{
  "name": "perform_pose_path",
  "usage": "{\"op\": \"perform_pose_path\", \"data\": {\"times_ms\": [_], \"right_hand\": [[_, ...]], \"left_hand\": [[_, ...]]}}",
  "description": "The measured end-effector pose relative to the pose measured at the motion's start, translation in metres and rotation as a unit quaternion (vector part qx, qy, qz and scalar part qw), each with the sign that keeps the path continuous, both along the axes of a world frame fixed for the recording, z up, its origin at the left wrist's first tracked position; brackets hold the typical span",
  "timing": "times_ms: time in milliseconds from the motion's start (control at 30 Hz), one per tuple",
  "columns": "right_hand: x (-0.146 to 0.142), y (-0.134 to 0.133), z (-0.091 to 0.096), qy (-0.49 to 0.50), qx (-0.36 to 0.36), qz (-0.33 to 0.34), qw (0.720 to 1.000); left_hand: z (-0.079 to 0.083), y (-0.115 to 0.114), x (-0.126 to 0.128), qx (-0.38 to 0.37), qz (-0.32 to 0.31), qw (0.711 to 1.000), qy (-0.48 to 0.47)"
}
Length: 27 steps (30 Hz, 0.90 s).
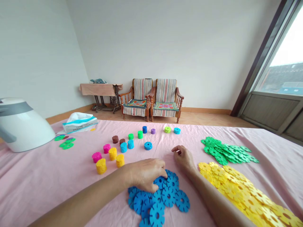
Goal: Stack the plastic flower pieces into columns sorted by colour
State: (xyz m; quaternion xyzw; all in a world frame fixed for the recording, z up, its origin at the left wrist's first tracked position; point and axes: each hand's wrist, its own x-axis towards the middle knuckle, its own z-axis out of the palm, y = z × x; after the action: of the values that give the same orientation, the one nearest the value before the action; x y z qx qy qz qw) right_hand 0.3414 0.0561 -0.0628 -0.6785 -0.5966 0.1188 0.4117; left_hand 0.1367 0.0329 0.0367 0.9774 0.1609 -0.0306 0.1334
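Observation:
My left hand (pixel 148 173) reaches over a loose heap of blue snowflake discs (pixel 157 214). Its thumb and fingertips are apart and touch the heap, with one slotted blue disc (pixel 161 181) between them. To the right of the heap, my right hand (pixel 184 157) is near the cloth with its fingers curled in. Whatever its palm may contain is hidden. A short blue disc stack (pixel 148 145) stands beyond my left hand. Yellow stacks (pixel 101 166), pink stacks (pixel 97 157) and light blue stacks (pixel 123 147) stand to the left.
Yellow discs (pixel 236 189) and green discs (pixel 224 151) lie heaped on the right of the pink cloth (pixel 71 176). More small stacks stand farther back, including lime green (pixel 167 129). At the left are a white kettle (pixel 28 126), tissue pack (pixel 80 123) and loose discs (pixel 67 144).

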Motion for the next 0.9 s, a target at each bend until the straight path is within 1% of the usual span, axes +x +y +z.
{"op": "perform_pose_path", "data": {"times_ms": [200,367,467,533,567,633,667,767,833,900], "right_hand": [[0.000,0.000,-0.001,-0.002,0.003,0.002,1.000],[-0.001,-0.001,0.001,-0.005,0.001,0.000,1.000],[-0.001,-0.001,0.002,-0.003,0.000,0.003,1.000],[-0.001,-0.001,0.003,-0.003,0.000,0.004,1.000],[-0.001,-0.001,0.003,-0.003,0.000,0.003,1.000],[-0.002,-0.002,0.003,-0.004,-0.001,0.001,1.000],[-0.002,-0.002,0.003,-0.003,-0.002,0.000,1.000],[-0.003,-0.002,0.003,-0.003,-0.001,0.003,1.000],[-0.003,-0.002,0.003,-0.004,0.000,0.003,1.000],[-0.003,-0.002,0.004,-0.003,0.001,0.002,1.000]], "left_hand": [[0.002,0.000,0.004,0.017,-0.009,0.999,0.035],[-0.005,0.001,0.006,0.008,-0.017,1.000,0.012],[-0.003,0.009,0.003,-0.001,0.000,1.000,-0.023],[0.001,0.023,-0.002,0.000,0.042,0.997,-0.058],[0.003,0.033,-0.004,0.008,0.074,0.994,-0.077],[0.006,0.055,-0.010,0.023,0.163,0.981,-0.105],[0.007,0.067,-0.013,0.031,0.190,0.975,-0.113],[0.003,0.095,-0.019,0.051,0.241,0.962,-0.120],[-0.002,0.106,-0.022,0.062,0.261,0.956,-0.118],[-0.009,0.112,-0.022,0.069,0.268,0.954,-0.113]]}}
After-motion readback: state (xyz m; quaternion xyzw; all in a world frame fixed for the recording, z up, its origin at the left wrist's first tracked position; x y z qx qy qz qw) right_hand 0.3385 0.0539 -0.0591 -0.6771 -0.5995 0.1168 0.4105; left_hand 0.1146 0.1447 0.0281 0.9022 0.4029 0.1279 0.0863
